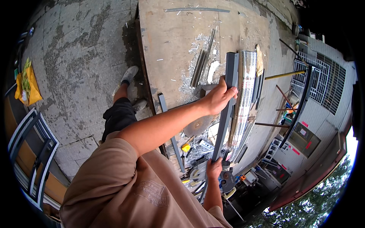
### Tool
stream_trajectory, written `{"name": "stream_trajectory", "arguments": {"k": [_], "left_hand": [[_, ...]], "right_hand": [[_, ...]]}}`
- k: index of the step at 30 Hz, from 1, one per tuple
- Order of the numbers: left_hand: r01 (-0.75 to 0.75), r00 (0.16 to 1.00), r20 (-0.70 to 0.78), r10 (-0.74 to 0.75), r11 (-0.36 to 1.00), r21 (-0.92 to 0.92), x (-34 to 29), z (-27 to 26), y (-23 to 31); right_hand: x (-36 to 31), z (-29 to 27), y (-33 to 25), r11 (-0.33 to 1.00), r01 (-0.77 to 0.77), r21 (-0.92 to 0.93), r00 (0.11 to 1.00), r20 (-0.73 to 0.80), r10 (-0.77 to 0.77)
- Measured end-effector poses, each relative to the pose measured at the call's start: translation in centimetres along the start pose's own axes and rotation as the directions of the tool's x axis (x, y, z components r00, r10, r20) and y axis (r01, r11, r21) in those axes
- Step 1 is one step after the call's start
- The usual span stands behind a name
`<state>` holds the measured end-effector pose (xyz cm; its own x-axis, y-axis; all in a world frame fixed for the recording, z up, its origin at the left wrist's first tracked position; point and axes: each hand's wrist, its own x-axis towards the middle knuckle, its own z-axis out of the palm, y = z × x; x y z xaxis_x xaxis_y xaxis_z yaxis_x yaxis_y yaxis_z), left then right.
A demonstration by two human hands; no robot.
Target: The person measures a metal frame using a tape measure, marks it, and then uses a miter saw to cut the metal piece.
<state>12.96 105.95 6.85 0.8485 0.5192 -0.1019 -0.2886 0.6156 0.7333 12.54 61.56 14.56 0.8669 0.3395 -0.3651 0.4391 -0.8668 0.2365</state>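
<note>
Both of my hands grip one long dark grey metal profile, a square-edged bar held slantwise above a workbench. My left hand is closed round its upper part, the thumb across the bar. Lower down, my right hand wraps the same bar near a cutting saw. Just right of the bar lies a bundle of plastic-wrapped profiles. Left of it rest a round saw blade, a yellow tape measure and another grey profile.
Dark offcut strips lie among metal shavings on the bench. A thin grey strip lies at its far end. On the left are window frames and an orange-yellow bag. Barred grilles and a yellow pole stand right.
</note>
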Motion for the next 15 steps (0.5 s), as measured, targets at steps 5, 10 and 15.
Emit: {"name": "stream_trajectory", "arguments": {"k": [5, 10, 15], "left_hand": [[-0.051, 0.999, 0.006, 0.051, 0.998, -0.039, 0.2, 0.0, -0.3], [-0.060, 0.998, 0.007, 0.061, 0.997, -0.058, 0.1, -0.1, -0.6], [-0.058, 0.998, 0.016, 0.059, 0.997, -0.053, 0.1, -0.2, -0.6]], "right_hand": [[0.0, 0.8, 0.9, 0.999, -0.004, 0.052, 1.000, -0.005, 0.005], [0.2, 0.1, 0.1, 0.998, -0.008, 0.064, 1.000, 0.021, 0.007], [0.2, -0.1, -0.4, 0.997, 0.001, 0.077, 1.000, 0.013, -0.002]]}}
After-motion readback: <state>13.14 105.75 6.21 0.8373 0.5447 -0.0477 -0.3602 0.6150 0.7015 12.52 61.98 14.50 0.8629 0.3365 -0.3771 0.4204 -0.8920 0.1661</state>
